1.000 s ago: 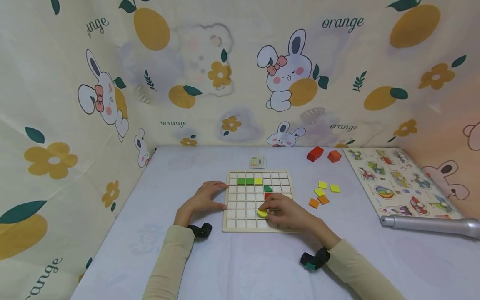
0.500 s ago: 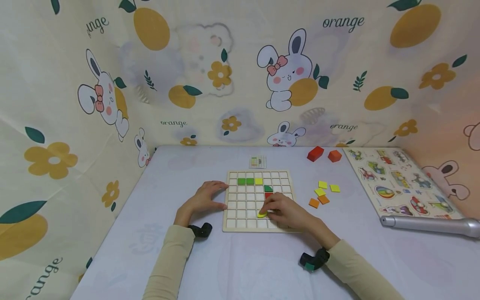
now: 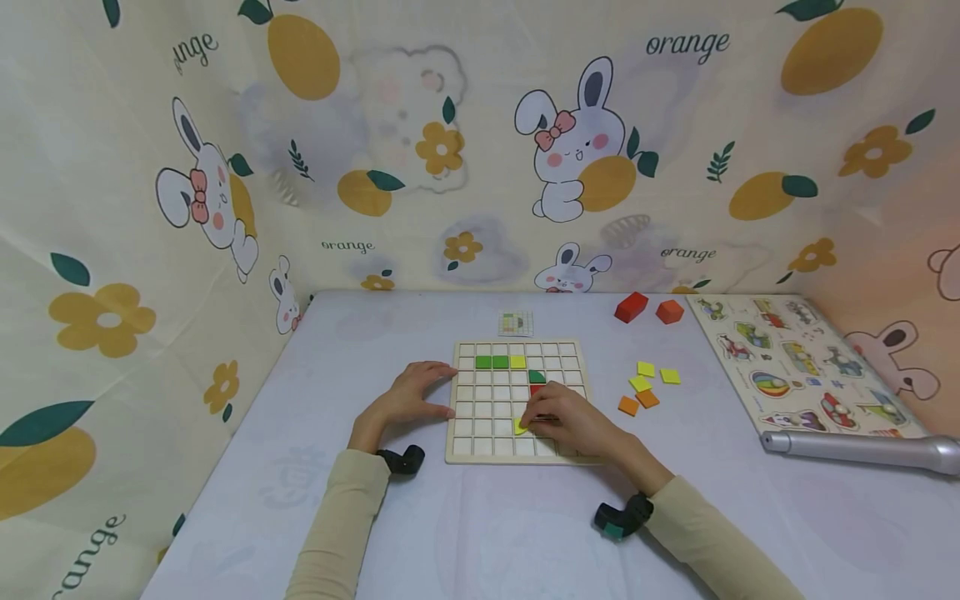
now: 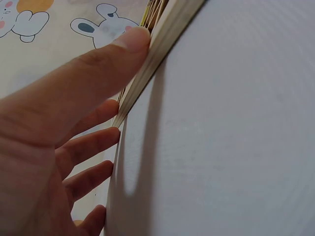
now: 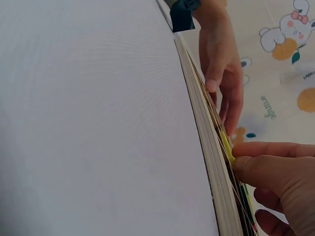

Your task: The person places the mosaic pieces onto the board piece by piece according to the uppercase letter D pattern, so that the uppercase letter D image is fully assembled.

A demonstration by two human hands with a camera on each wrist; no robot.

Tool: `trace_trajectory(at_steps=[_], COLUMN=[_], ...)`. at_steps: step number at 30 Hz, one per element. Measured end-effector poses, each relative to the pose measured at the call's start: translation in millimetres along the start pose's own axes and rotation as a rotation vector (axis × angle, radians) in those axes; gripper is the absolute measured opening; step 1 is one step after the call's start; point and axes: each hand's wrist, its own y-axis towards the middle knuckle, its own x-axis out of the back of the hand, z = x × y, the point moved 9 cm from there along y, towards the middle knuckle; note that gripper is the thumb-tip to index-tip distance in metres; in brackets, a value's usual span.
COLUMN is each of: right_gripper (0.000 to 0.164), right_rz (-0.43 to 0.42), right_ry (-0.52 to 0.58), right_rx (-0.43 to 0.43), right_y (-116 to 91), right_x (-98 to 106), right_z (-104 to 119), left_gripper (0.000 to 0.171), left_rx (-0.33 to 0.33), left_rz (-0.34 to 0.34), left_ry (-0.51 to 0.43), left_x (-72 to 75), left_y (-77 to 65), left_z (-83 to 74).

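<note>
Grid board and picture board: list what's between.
In the head view, between the grid board and picture board lie three yellow square tiles and two orange square tiles, with two reddish blocks farther back.

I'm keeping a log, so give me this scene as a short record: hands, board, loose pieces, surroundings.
left hand: touches board at left edge
right hand: pinches yellow piece at the board
on board: two green squares, yellow square, dark-green piece, red piece partly hidden
right of board: three yellow tiles, two orange tiles
far back: card, two reddish blocks
far right: picture board, silver tube
</note>
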Motion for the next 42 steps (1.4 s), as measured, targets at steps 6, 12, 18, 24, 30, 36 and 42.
trace_trajectory(at_steps=[6, 12, 18, 24, 30, 36, 42], right_gripper=[0.013, 0.017, 0.017, 0.020, 0.025, 0.031, 0.031], right_rz=[-0.020, -0.064, -0.129, -0.173, -0.149, -0.117, -0.114], right_ry=[-0.021, 0.009, -0.041, -0.076, -0.071, -0.101, -0.134], right_rx=[-0.028, -0.092, -0.176, -0.241, -0.319, -0.398, -0.423], right_y=[-2.9, -13.1, -32.7, -55.2, -75.3, -88.8, -94.2], right_x=[5.3, 22.7, 47.6, 68.3, 76.6, 78.1, 79.1], right_z=[-3.1, -17.7, -37.8, -56.5, -72.4, -86.7, -92.9], left_gripper=[0.071, 0.071, 0.071, 0.072, 0.071, 0.071, 0.070], left_rx=[0.004, 0.004, -0.009, -0.006, 0.012, 0.009, 0.005], left_rz=[-0.002, -0.001, -0.001, -0.003, 0.000, -0.003, -0.004], left_ry=[-0.005, -0.001, 0.010, 0.017, 0.002, 0.000, -0.010], left_x=[0.0, -0.1, 0.4, 1.1, -0.5, -1.4, -0.5], left_y=[0.4, 1.4, 2.1, 2.2, 2.0, 1.6, 1.0], left_z=[0.1, 0.2, -0.1, 0.5, 3.8, 4.7, 1.2])
